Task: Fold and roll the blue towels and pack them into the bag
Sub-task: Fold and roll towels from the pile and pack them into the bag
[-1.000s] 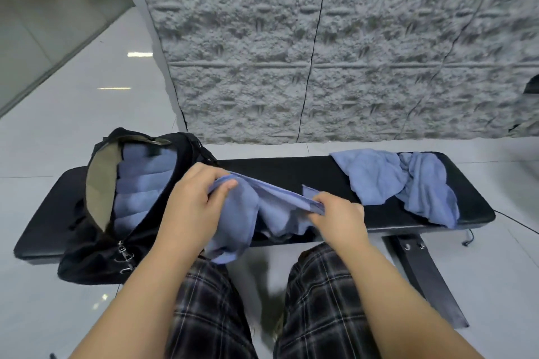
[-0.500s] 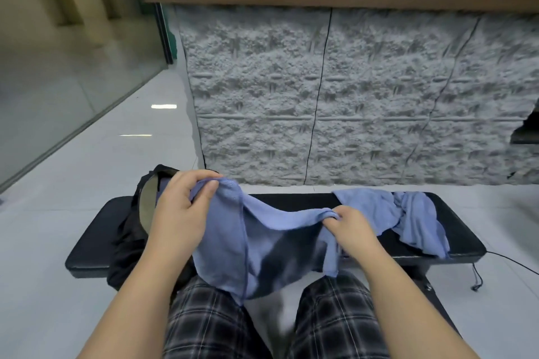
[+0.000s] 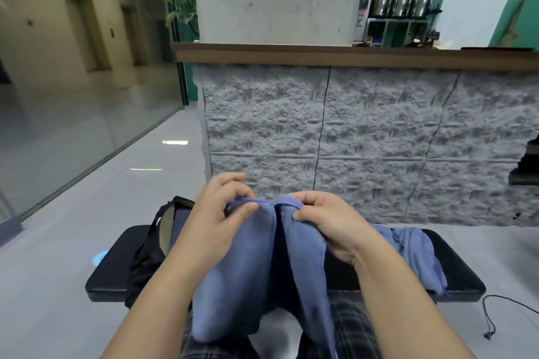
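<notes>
A blue towel (image 3: 248,265) hangs in front of me, held up by its top edge above a black padded bench (image 3: 116,274). My left hand (image 3: 215,221) pinches the towel's upper left corner between thumb and fingers. My right hand (image 3: 326,221) grips the upper right part, close beside the left hand. A black bag (image 3: 151,245) lies open on the bench's left end, mostly hidden behind my left forearm. More loose blue towels (image 3: 417,253) lie in a heap on the bench's right end.
A rough grey stone counter wall (image 3: 379,140) with a wooden top stands just behind the bench. A thin black cord (image 3: 493,318) trails on the white floor at the right. A glass partition (image 3: 73,125) runs along the left. My plaid-trousered legs sit below the towel.
My hands have risen and come together, bringing the towel's two upper corners side by side so it hangs doubled. My head has tilted up, showing the counter top and shelves behind.
</notes>
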Available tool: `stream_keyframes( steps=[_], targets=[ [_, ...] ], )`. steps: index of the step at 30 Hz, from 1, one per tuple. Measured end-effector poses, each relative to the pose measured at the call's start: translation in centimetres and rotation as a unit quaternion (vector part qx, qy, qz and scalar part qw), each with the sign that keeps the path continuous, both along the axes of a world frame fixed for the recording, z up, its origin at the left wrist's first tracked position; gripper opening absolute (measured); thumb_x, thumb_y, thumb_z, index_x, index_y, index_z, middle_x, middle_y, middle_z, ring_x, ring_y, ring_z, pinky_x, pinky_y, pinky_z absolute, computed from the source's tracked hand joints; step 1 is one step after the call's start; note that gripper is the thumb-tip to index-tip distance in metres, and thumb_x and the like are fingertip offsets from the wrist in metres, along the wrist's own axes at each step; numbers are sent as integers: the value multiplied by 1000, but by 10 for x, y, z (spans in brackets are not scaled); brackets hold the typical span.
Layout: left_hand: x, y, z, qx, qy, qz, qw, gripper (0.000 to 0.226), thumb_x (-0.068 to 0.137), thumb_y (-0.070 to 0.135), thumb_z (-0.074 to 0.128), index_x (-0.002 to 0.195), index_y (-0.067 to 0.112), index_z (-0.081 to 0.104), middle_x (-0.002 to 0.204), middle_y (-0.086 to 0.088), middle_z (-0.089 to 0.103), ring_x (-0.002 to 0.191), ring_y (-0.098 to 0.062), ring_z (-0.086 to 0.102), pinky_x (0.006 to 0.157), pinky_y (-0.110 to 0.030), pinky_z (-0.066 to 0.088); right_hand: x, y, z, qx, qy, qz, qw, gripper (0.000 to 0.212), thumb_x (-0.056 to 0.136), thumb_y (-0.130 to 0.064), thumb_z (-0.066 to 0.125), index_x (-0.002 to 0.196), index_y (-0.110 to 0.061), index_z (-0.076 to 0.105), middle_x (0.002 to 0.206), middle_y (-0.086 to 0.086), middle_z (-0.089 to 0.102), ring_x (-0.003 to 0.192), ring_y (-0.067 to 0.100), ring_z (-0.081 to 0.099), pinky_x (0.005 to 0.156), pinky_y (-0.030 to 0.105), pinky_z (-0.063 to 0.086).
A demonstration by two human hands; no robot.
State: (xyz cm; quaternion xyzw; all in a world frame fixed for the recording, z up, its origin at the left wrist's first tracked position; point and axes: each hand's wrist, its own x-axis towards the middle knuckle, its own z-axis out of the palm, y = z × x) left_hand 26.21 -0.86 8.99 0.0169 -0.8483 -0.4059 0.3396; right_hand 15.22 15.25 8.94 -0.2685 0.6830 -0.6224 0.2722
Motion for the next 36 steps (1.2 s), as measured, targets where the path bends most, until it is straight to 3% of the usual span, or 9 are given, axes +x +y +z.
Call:
stream_keyframes(
  steps=[3, 6, 9, 15, 19, 26, 31, 34, 36],
  targets=[
    [1, 17, 9, 8, -34, -76, 997, 32, 87, 9, 62, 74, 38, 58, 101, 26, 60, 101, 12, 52, 82, -6, 34, 11, -2, 18, -30, 69, 13, 997, 28, 78, 8, 59, 94, -10, 72, 94, 8, 73, 87, 18, 68, 81, 30, 53],
    [0, 28, 11, -3, -31, -59, 998, 29, 87, 10, 61, 76, 36, 56, 85, 16, 61, 83, 3, 54, 75, -11, 36, 19, -2, 31, -47, 98, 8, 994, 29, 83, 10, 57, 95, -13, 69, 92, 7, 73, 82, 11, 67, 76, 21, 54],
    [4, 32, 14, 15, -9, -31, 999, 27, 89, 9, 58, 78, 34, 55, 78, 18, 60, 77, 6, 54, 69, -6, 36, 18, 0, 33, -59, 100, -32, 993, 21, 83, 1, 66, 96, -15, 65, 86, 6, 71, 71, 8, 65, 66, 18, 52],
    [8, 34, 20, 62, 21, -16, 998, 30, 93, 5, 49, 82, 32, 55, 84, 16, 62, 84, 7, 54, 73, -4, 36, 19, 8, 34, -95, 36, -59, 993, 5, 87, -7, 63, 86, -6, 67, 77, 10, 71, 64, 14, 65, 59, 22, 53],
    [6, 33, 20, 9, 20, -18, 1000, 39, 93, 3, 50, 84, 40, 58, 94, 8, 59, 94, 4, 52, 80, -3, 35, 25, 7, 39, -123, 31, -63, 990, 19, 94, -13, 54, 81, -9, 68, 76, 9, 69, 67, 17, 61, 64, 28, 49],
    [6, 29, 14, -24, 37, 4, 999, 35, 82, 3, 66, 75, 36, 60, 85, 13, 59, 88, 1, 54, 76, -6, 37, 29, 0, 34, -111, 36, -96, 988, 17, 96, -16, 51, 89, -5, 62, 86, 19, 63, 79, 26, 54, 74, 42, 43],
    [3, 28, 14, -90, 93, 114, 985, 15, 85, 18, 55, 78, 32, 56, 94, 22, 49, 93, 1, 43, 79, -13, 37, 29, -1, 30, -78, 68, -113, 988, 18, 98, -18, 46, 87, -13, 59, 86, 12, 64, 78, 21, 55, 75, 38, 44],
    [7, 34, 21, 14, 49, 58, 997, 20, 92, 9, 52, 80, 25, 54, 81, 13, 59, 83, 1, 52, 70, -6, 36, 31, -1, 29, -47, 86, -96, 991, 22, 94, -25, 48, 86, -12, 64, 86, 15, 67, 79, 21, 56, 77, 40, 44],
    [7, 40, 22, 60, 41, 27, 997, 20, 93, 5, 50, 83, 22, 53, 79, 9, 59, 76, -2, 54, 68, -9, 38, 33, -3, 28, -36, 85, -92, 992, 23, 97, -17, 46, 84, -13, 65, 82, 11, 69, 77, 20, 59, 75, 37, 46]
  ],
)
